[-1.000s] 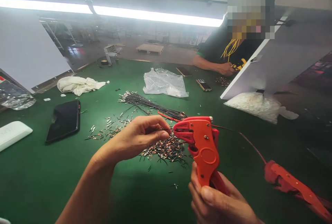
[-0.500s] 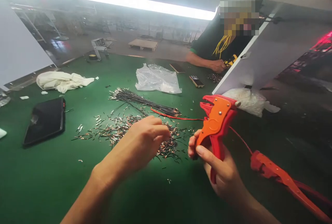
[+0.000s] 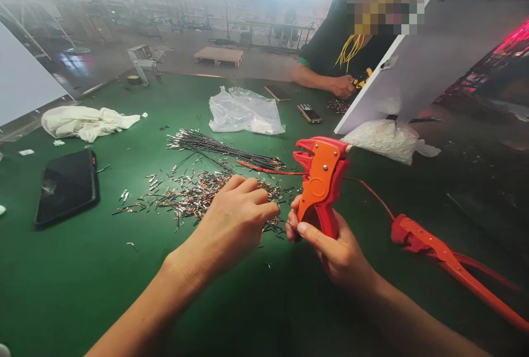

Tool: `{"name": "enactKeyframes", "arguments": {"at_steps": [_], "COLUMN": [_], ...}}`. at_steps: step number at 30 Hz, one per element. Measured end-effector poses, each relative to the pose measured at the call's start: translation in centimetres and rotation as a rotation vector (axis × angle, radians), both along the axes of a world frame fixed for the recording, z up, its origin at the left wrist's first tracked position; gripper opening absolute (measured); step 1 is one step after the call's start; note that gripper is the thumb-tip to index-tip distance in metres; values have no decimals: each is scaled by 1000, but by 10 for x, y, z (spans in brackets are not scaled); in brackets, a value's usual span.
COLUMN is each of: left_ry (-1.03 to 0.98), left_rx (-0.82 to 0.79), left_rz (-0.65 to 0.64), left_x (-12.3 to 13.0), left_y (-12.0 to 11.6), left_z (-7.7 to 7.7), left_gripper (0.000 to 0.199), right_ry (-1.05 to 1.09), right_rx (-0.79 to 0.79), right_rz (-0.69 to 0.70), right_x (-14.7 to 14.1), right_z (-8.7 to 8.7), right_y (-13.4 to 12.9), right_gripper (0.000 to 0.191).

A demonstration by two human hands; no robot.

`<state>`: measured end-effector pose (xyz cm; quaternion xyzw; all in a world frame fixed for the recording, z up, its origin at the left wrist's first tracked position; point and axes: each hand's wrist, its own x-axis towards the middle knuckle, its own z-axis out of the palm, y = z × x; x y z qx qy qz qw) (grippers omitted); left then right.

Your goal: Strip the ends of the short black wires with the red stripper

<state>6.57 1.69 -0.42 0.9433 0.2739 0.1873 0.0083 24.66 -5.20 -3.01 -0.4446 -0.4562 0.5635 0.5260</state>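
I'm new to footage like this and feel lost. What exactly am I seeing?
There is no robot: these are a person's bare hands, seen from a camera worn on that person's head. The right hand holds an orange-and-red, plier-like tool. A thin dark wire shows between that hand and the left hand. On the green table lie a bundle of dark wires, many short scraps, a plastic bag and a pale cloth. A similar tool shows at the right.

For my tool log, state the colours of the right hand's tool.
The tool is orange and red, shown in the head view.
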Motion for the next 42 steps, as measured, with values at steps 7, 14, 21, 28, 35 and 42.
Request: {"name": "enactKeyframes", "arguments": {"at_steps": [7, 14, 21, 28, 35, 42], "left_ry": [-12, -63, -136, -194, -129, -90], "left_rx": [37, -77, -16, 89, 20, -38], "left_rz": [-1, -69, -34, 35, -48, 3], "left_x": [0, -3, -4, 1, 4, 9], "left_y": [-7, -11, -17, -21, -27, -31], "left_z": [-5, -20, -19, -19, -23, -24], "left_gripper": [25, 28, 30, 25, 19, 26], "right_ry": [-36, -42, -74, -100, -317, -526], "right_rx": [-12, -23, -31, -20, 97, 140], "right_rz": [10, 46, 29, 42, -60, -24], "right_x": [2, 0, 0, -1, 3, 8], "right_z": [-2, 0, -1, 1, -1, -11], "right_y": [5, 5, 6, 5, 5, 2], "right_gripper": [16, 16, 17, 17, 15, 19]}}
